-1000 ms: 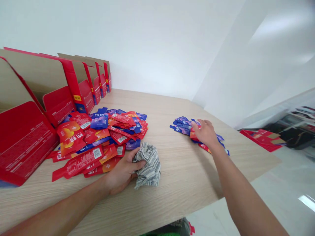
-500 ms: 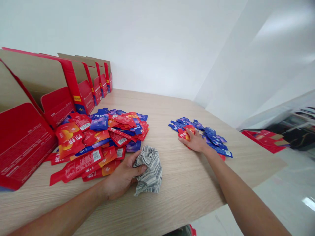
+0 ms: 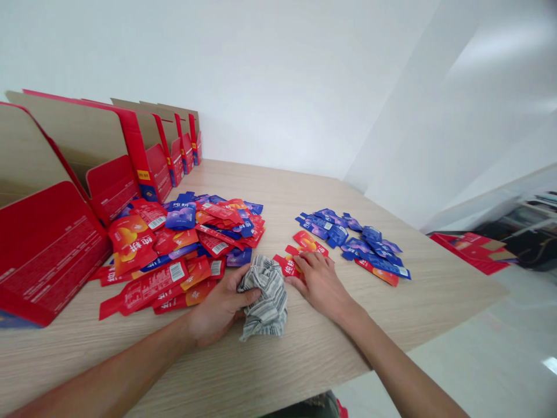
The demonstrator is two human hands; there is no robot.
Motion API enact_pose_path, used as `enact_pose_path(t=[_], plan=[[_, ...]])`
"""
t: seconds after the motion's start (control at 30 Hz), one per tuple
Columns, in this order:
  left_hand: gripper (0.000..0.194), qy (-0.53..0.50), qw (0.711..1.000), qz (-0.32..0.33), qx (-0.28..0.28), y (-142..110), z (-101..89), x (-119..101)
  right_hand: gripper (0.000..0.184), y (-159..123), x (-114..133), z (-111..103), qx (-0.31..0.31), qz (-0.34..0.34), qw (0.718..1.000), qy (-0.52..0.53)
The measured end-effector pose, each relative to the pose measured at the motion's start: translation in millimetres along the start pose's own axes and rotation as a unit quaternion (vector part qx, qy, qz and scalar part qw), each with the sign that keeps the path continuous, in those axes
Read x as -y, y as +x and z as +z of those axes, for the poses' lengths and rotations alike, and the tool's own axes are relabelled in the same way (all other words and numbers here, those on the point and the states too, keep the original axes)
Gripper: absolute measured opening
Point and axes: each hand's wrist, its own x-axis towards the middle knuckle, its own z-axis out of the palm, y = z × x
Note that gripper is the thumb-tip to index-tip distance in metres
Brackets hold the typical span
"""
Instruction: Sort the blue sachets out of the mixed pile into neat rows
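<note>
My left hand (image 3: 224, 305) is closed around a crumpled grey-and-white striped cloth (image 3: 265, 299), held just above or on the table. To its right, my right hand (image 3: 319, 281) rests palm down on a few red sachets (image 3: 307, 241), fingers stretched over them and partly covering them. Blue sachets (image 3: 324, 223) lie in a loose group beyond that hand, with more blue ones (image 3: 383, 252) to the right. A red-and-orange sachet (image 3: 378, 273) pokes out from under these. Left of the cloth, a large mixed pile of red and blue sachets (image 3: 174, 238) is heaped up.
Several open red cardboard boxes (image 3: 56, 249) stand in a row along the left side of the wooden table (image 3: 261, 377), against the white wall (image 3: 270, 87). Beyond the table's right edge, another red box (image 3: 472, 249) sits lower down near dark, blurred items.
My right hand has slid leftward and nearer, bringing red sachets away from the blue group toward the cloth. My left hand keeps its hold on the cloth. The view has shifted slightly.
</note>
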Motion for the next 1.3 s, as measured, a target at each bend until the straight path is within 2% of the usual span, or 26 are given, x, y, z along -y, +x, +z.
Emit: enact_pose_path(t=[0.1,0.23,0.33,0.43,0.53,0.63,0.73,0.8,0.93,1.03,1.2,1.3], plan=[[0.067,0.004,1.0,0.002,-0.003,0,-0.1,0,0.047,1,7,3,0.006,-0.03,0.999,-0.045],[0.069,-0.005,1.0,0.004,-0.008,0,1.7,-1,0.05,5,15,7,-0.004,-0.021,0.994,-0.107],[0.069,-0.013,1.0,0.01,-0.009,-1,3.4,-3,0.048,5,17,6,-0.007,-0.014,0.995,-0.098],[0.068,-0.018,1.0,0.011,-0.008,-2,3.8,-3,0.042,4,11,3,0.022,-0.012,0.998,-0.063],[0.069,-0.021,1.0,0.009,-0.018,-3,2.4,-3,0.041,4,2,2,0.039,-0.013,0.999,0.003],[0.069,-0.02,0.999,0.007,-0.024,-1,0.4,-2,0.05,6,5,2,-0.045,-0.013,0.988,0.147],[0.066,-0.016,1.0,0.01,-0.023,1,-0.2,-1,0.047,9,31,-3,-0.147,0.011,0.94,0.308],[0.064,-0.015,1.0,0.016,-0.023,1,0.6,0,0.048,10,57,-7,-0.157,0.008,0.921,0.356],[0.054,-0.018,0.999,0.043,-0.015,-2,4.2,1,0.07,3,100,-8,-0.089,-0.079,0.948,0.295],[0.047,-0.024,0.998,0.049,-0.009,-4,5.4,0,0.078,-5,112,-4,-0.066,-0.094,0.962,0.248],[0.054,-0.028,0.999,0.038,-0.025,-5,3.6,-2,0.066,-17,108,-4,-0.073,-0.114,0.964,0.228],[0.053,-0.032,0.999,0.025,-0.009,-5,2.3,-3,0.054,-22,98,-21,-0.107,-0.136,0.951,0.257]])
